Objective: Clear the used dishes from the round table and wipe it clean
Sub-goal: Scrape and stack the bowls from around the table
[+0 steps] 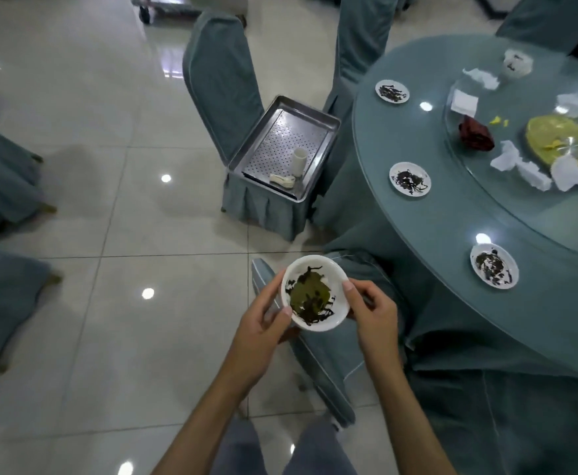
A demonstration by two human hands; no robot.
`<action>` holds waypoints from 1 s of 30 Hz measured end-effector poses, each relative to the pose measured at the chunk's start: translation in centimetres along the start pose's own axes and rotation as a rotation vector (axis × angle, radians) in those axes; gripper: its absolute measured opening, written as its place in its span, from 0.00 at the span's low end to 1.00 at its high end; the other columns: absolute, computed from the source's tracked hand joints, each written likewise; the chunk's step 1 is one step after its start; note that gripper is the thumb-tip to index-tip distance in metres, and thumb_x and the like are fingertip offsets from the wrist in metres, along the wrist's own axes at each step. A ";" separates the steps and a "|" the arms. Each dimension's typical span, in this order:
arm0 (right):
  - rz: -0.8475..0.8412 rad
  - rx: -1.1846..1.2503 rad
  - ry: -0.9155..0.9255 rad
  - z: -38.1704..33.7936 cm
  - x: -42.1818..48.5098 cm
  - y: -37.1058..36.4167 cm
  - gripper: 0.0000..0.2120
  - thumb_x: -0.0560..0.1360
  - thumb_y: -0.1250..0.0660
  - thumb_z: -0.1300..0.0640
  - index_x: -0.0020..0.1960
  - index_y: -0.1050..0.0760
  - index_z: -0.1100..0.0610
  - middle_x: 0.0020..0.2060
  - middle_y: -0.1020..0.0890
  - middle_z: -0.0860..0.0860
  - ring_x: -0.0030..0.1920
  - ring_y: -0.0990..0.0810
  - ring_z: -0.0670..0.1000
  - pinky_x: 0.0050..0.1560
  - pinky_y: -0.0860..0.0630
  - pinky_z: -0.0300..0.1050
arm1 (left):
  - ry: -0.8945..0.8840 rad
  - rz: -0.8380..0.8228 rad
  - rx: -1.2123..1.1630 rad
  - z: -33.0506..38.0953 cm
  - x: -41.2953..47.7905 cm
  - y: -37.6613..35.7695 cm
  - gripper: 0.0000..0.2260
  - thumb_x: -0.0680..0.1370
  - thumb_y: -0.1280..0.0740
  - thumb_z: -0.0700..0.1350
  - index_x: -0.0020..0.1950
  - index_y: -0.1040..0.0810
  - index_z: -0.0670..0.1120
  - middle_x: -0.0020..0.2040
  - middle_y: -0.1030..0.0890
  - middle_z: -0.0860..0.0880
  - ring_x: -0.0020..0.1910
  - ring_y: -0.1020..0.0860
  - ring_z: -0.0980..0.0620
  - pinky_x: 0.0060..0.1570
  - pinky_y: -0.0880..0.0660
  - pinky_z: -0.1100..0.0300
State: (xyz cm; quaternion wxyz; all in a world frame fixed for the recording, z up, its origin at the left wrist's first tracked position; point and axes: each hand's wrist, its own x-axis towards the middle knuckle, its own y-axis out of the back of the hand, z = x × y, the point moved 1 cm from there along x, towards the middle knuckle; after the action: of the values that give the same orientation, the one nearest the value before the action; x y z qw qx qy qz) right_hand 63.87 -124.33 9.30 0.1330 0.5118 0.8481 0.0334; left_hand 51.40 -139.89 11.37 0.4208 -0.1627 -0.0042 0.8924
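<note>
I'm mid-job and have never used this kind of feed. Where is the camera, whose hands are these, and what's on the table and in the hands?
There is no machine here. One wide camera sits on a person's head and looks down, so the arms at the bottom are theirs. The left hand and right hand together hold a white bowl with wet dark leaves inside, off the table's edge, above a chair. On the round table sit three small plates with dark leftovers: a far plate, a middle plate and a near plate. Its glass turntable carries crumpled napkins, a dark red item and a yellowish platter. A metal tray lies on another chair's seat, holding a white cup and a spoon.
</note>
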 end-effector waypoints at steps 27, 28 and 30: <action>0.121 0.240 -0.168 -4.7 21.9 -23.1 0.10 0.80 0.29 0.58 0.60 0.15 0.51 0.50 0.12 0.50 0.50 0.13 0.52 0.50 0.15 0.51 | 0.115 -0.041 0.070 8.2 29.7 16.7 0.17 0.85 0.38 0.48 0.72 0.29 0.63 0.67 0.22 0.62 0.66 0.22 0.59 0.53 0.17 0.54; 0.129 0.237 -0.172 -4.8 22.9 -23.4 0.10 0.80 0.29 0.57 0.60 0.16 0.50 0.50 0.12 0.50 0.51 0.13 0.52 0.49 0.15 0.52 | 0.127 -0.054 0.085 8.6 31.2 16.9 0.18 0.85 0.38 0.48 0.74 0.30 0.62 0.68 0.23 0.62 0.66 0.23 0.59 0.53 0.17 0.53; 0.113 0.229 -0.172 -5.1 25.1 -24.0 0.11 0.81 0.31 0.56 0.62 0.17 0.48 0.51 0.13 0.49 0.51 0.14 0.53 0.46 0.14 0.51 | 0.150 -0.071 0.096 9.2 34.3 17.3 0.20 0.85 0.38 0.48 0.77 0.32 0.60 0.70 0.24 0.60 0.67 0.23 0.57 0.53 0.16 0.49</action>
State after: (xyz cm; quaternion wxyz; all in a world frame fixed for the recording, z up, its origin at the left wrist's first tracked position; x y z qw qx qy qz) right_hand 30.84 -113.27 4.75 0.1440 0.5716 0.8016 -0.0999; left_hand 15.42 -124.05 7.78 0.4584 -0.2086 0.0646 0.8615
